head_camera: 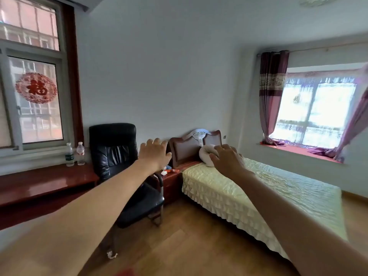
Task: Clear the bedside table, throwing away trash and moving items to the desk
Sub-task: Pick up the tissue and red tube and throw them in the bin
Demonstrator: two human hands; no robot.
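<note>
1. Across the room from the head camera, both bare arms stretch forward at chest height. The left hand [154, 154] has its fingers spread and straight, palm facing away, holding nothing; it hangs in the air in front of the black leather office chair [119, 156].
2. Further right, the right hand [227, 159] is likewise spread with relaxed fingers and empty, held in the air in front of the bed's head end.
3. Between the chair and the bed [258, 196] stands the dark red bedside table [171, 179], partly hidden by the left wrist and the chair's armrest. On its top lie a crumpled white scrap [163, 172] and an orange-red wrapper [173, 170] just beside it; a bit of something blue shows behind them, too small to tell what it is.
4. Along the left wall, under the window [33, 100] with the red paper decoration, runs the glossy red-brown desk [45, 182]. Two clear plastic water bottles [75, 154] stand upright near its back edge, side by side.
5. On the bed, a pale ruffled cover lies over the mattress, and a rolled white pillow or towel [207, 154] rests against the brown headboard [189, 146], partly behind the right hand's fingers.
6. Down on the wooden floor [179, 246], near the left forearm, lies another crumpled white piece of paper [112, 255].
7. At the far right, purple curtains [271, 92] frame a bright window.
</note>
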